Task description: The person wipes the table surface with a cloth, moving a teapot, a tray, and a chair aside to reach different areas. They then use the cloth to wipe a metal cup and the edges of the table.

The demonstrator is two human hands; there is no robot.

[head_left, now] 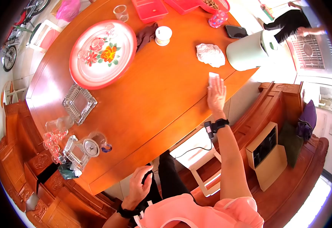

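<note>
Now, right hand [216, 97]: flat, fingers spread, pressing small white cloth [213, 78] on glossy orange wooden table [162, 95].
Left hand [140, 184]: loosely curled on my knee, below the table's edge, holding nothing.

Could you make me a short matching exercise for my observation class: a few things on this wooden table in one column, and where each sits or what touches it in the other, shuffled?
Things:
1. white cloth
2. flowered tray
3. crumpled white wad
4. black phone

Places or states:
A. far side of the table, beside the pale green appliance
B. under the fingers of the right hand, near the table edge
C. lying apart, just beyond the right hand
D. flat on the left half of the table, red rim

Pairs: 1-B, 2-D, 3-C, 4-A
</note>
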